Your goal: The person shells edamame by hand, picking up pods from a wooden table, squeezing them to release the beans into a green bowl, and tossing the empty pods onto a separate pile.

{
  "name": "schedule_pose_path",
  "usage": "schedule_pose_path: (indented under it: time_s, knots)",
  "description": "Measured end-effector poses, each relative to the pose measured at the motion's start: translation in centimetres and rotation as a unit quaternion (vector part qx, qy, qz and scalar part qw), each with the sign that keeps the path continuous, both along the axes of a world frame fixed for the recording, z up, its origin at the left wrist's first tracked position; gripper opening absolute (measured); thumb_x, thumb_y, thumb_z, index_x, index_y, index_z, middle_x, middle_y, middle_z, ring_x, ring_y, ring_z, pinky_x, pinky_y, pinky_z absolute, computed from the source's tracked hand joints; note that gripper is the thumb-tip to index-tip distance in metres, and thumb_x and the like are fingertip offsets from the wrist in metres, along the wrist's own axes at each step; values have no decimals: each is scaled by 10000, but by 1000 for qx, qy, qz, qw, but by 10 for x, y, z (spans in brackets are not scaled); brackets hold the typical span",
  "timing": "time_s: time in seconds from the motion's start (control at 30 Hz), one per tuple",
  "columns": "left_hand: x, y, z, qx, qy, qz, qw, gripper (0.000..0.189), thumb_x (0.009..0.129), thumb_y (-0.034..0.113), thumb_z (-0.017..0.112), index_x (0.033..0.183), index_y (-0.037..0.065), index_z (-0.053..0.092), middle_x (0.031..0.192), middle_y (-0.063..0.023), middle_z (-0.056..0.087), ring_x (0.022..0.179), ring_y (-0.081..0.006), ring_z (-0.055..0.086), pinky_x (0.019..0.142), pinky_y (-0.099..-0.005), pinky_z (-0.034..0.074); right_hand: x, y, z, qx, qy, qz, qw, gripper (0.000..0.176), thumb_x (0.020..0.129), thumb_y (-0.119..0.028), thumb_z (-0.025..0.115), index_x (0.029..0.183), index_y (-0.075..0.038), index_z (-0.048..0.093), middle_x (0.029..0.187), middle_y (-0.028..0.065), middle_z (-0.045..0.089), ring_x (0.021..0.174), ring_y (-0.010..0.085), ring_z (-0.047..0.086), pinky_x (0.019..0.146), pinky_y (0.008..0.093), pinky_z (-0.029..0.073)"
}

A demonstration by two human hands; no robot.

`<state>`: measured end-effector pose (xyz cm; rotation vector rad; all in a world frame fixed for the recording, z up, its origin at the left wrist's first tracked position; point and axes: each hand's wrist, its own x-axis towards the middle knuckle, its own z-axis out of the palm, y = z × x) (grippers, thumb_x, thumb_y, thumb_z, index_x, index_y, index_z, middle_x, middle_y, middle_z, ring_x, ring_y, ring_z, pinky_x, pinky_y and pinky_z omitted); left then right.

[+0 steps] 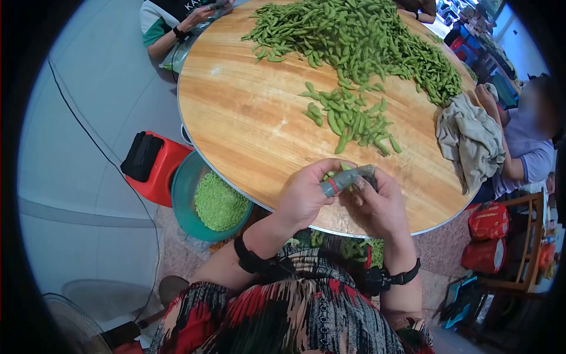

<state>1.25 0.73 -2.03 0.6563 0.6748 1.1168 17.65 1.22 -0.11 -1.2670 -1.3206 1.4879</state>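
Both of my hands meet over the near edge of the round wooden table [247, 118]. My left hand [306, 192] is closed around green pods [331, 175], which show between its fingers. Close against it, my right hand [383, 200] has its fingers bent together; whatever they grip is too hidden to name. Grey-green coverings wrap some fingertips, one with a red band. Just beyond my hands lies a small group of green pods [352, 118], and behind it rises a large heap of pods [348, 35].
A teal tub [181, 197] of shelled green beans [218, 200] stands below the table's left edge, beside a red stool [159, 171]. A crumpled cloth [469, 135] lies at the right edge, near a seated person [527, 153]. Another person's arm [171, 41] is at upper left.
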Motion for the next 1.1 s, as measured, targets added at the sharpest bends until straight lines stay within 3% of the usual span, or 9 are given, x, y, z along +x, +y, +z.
schedule_pose_path:
  time_s: [0.07, 0.27, 0.47, 0.77, 0.8, 0.87, 0.93, 0.97, 1.1]
  knots:
    - [2, 1, -1, 15, -3, -25, 1000, 187, 829, 6, 544, 1013, 44, 538, 883, -5, 582, 663, -21, 471, 502, -148, 319, -1, -8, 12, -92, 88, 36, 991, 214, 925, -224, 486, 835, -38, 539, 602, -39, 469, 495, 38, 384, 448, 187, 297]
    - [8, 0, 5, 40, 23, 38, 998, 84, 857, 98, 592, 892, 30, 557, 784, 11, 579, 669, -49, 508, 607, -196, 424, 10, -18, 13, -157, 222, 97, 957, 271, 937, -258, 437, 827, -17, 492, 618, 1, 484, 485, 35, 357, 428, 183, 287]
    - [11, -5, -1, 168, 252, 104, 947, 62, 869, 68, 562, 863, 10, 540, 741, -24, 587, 673, -73, 555, 621, -221, 457, 12, -16, 12, -184, 225, 122, 949, 249, 950, -200, 405, 820, -16, 511, 579, -17, 436, 448, 27, 326, 398, 169, 248]
    - [4, -1, 3, 47, -35, -80, 995, 119, 909, 103, 460, 898, 35, 557, 814, 3, 578, 698, -44, 525, 586, -187, 425, 7, -20, 11, -223, 295, 76, 926, 164, 933, -132, 427, 869, -6, 510, 630, 13, 507, 434, 32, 339, 390, 163, 264]
    - [6, -2, 5, 64, 44, -63, 995, 96, 897, 95, 489, 900, 31, 560, 803, 4, 570, 693, -41, 516, 586, -187, 421, 6, -20, 6, -223, 295, 76, 926, 164, 933, -132, 427, 869, -6, 510, 630, 13, 507, 434, 32, 339, 390, 163, 264]
    - [10, -2, 4, 79, 122, -48, 988, 78, 886, 87, 518, 902, 26, 563, 791, 6, 563, 688, -39, 507, 587, -188, 417, 4, -19, -6, -71, 109, 29, 991, 144, 922, -126, 454, 865, -15, 526, 621, -5, 518, 441, 27, 367, 393, 162, 272]
    - [12, 0, 1, 229, 313, -7, 922, 101, 855, 59, 571, 944, 11, 568, 784, 3, 549, 686, -45, 487, 597, -192, 414, 2, -18, -9, -20, 66, 15, 998, 140, 919, -126, 463, 854, -25, 535, 620, -15, 523, 446, 19, 371, 394, 161, 271]
    - [12, -1, 2, 229, 313, -6, 922, 101, 855, 59, 571, 944, 11, 568, 784, 3, 549, 686, -45, 487, 597, -192, 414, 1, -17, -10, 32, 23, 3, 999, 137, 916, -127, 473, 843, -34, 544, 619, -25, 528, 451, 12, 374, 394, 161, 269]
    - [9, 1, 5, 200, 284, 25, 937, 263, 827, 42, 605, 1083, 5, 557, 777, -2, 541, 704, -65, 488, 618, -214, 424, 14, -8, -3, -143, 221, 27, 964, 142, 915, -135, 482, 850, -28, 552, 627, -25, 535, 496, 19, 426, 437, 171, 327]
